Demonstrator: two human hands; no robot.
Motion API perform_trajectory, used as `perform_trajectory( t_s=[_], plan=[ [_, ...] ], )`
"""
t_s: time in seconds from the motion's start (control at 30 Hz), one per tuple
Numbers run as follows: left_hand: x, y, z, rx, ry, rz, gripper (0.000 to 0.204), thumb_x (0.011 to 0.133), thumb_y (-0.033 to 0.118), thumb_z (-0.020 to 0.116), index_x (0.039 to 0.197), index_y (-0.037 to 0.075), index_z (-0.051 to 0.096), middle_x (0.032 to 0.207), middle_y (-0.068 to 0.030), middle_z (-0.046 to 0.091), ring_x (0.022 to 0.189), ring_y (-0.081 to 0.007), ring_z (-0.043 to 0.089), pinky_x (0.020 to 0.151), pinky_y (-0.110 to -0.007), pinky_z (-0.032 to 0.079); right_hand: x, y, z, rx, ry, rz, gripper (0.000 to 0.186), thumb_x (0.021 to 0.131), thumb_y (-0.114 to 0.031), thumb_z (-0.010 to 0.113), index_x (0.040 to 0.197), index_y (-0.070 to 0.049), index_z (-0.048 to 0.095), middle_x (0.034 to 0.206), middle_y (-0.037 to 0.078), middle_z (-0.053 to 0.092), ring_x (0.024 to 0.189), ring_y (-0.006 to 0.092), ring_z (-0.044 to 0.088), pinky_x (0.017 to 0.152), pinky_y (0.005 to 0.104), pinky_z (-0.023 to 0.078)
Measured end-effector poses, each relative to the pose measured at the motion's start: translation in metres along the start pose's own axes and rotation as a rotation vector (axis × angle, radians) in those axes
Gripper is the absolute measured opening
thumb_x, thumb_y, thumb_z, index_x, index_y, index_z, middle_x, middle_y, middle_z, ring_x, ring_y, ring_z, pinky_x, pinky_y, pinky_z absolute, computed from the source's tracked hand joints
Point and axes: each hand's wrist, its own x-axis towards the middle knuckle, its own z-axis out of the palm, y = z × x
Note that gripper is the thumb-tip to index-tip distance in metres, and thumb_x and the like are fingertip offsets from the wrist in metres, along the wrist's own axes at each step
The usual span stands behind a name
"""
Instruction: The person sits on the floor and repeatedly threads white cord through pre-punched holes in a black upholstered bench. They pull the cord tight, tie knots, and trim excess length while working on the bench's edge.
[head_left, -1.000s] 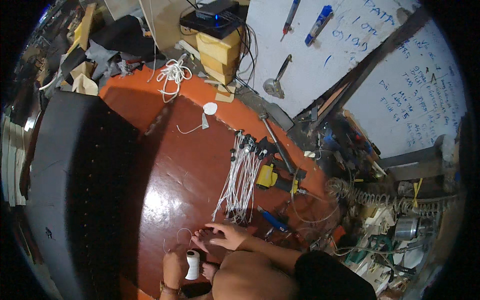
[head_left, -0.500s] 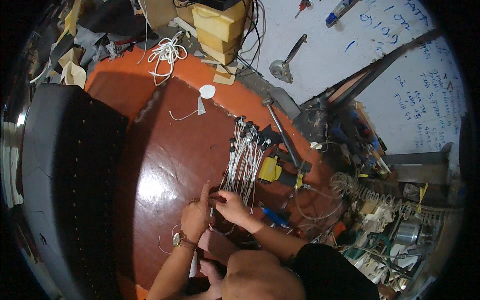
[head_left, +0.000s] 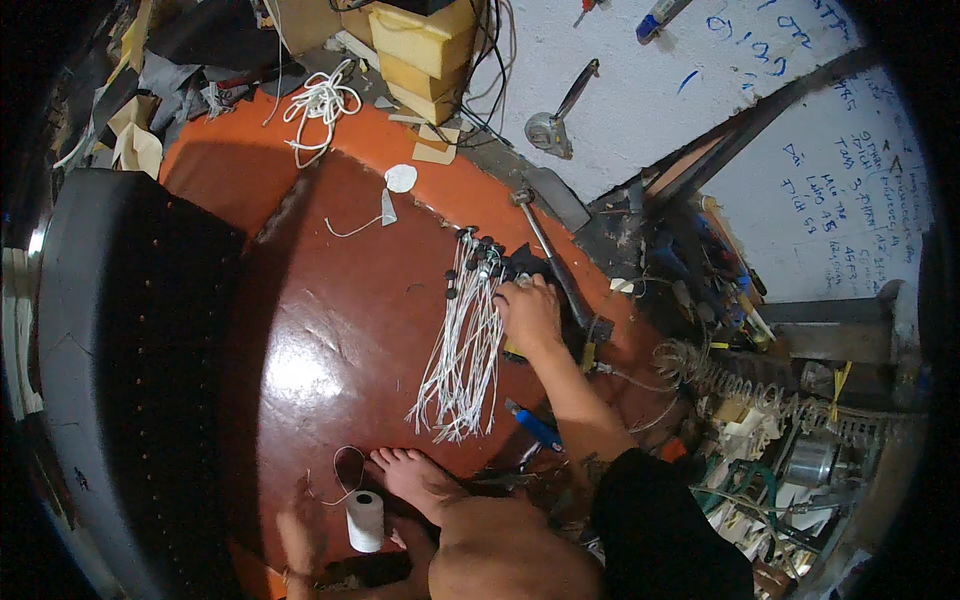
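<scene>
A bunch of white cords [head_left: 462, 370] lies fanned on the red floor, with dark round buttons or knobs [head_left: 480, 243] at its far end. Over the right side of those knobs is my right hand [head_left: 532, 315], its fingers curled down; what they grip is hidden beneath them. My left hand [head_left: 298, 530], low on the left, is smeared by motion, so its fingers cannot be read. Between that hand and my foot stands a white thread spool [head_left: 366, 525], and a loop of thin thread [head_left: 348, 462] rises beside it.
Right of the cords lie a hammer [head_left: 548, 240], a partly covered yellow tool [head_left: 513, 352] and a blue-handled cutter [head_left: 538, 428]. A long black upholstered piece [head_left: 130, 360] runs along the left. Coiled hose [head_left: 700, 370] and clutter fill the right; white rope [head_left: 322, 105] lies far off.
My hands have parted from their spot at the cords' near end. The right reached forward to the knobs; the left dropped back beside the spool, which now shows.
</scene>
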Motion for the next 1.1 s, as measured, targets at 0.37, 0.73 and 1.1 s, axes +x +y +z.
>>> perform_trajectory(
  t_s=[0.37, 0.73, 1.1],
  plan=[
    [-0.246, -0.098, -0.097, 0.225, 0.403, -0.781, 0.067, 0.105, 0.054, 0.051, 0.141, -0.002, 0.055, 0.136, -0.0216, 0.062, 0.12, -0.0326, 0.061, 0.097, -0.044, 0.05, -0.017, 0.04, -0.016, 0.096, 0.051, 0.052, 0.034, 0.084, -0.021, 0.078, 0.116, -0.009, 0.073, 0.123, 0.013, 0.067, 0.116, 0.0366, 0.059, 0.1, 0.0467, 0.05],
    [-0.236, -0.096, -0.078, 0.112, 0.586, -1.012, 0.057, 0.107, 0.057, 0.04, 0.141, 0.018, 0.063, 0.147, -0.0153, 0.056, 0.126, -0.0363, 0.058, 0.102, -0.053, 0.048, -0.003, 0.015, 0.005, -0.041, 0.124, 0.225, 0.038, 0.085, -0.031, 0.077, 0.115, -0.007, 0.074, 0.126, 0.009, 0.07, 0.118, 0.0337, 0.058, 0.101, 0.0484, 0.048],
    [-0.24, -0.117, -0.074, 0.123, 0.627, -0.994, 0.057, 0.107, 0.057, 0.04, 0.142, 0.017, 0.061, 0.146, -0.0143, 0.057, 0.125, -0.0361, 0.059, 0.099, -0.053, 0.05, 0.005, 0.018, 0.004, 0.029, 0.088, 0.193, 0.042, 0.088, -0.032, 0.074, 0.121, -0.006, 0.072, 0.132, 0.01, 0.067, 0.126, 0.0332, 0.055, 0.106, 0.0489, 0.046]
  ],
)
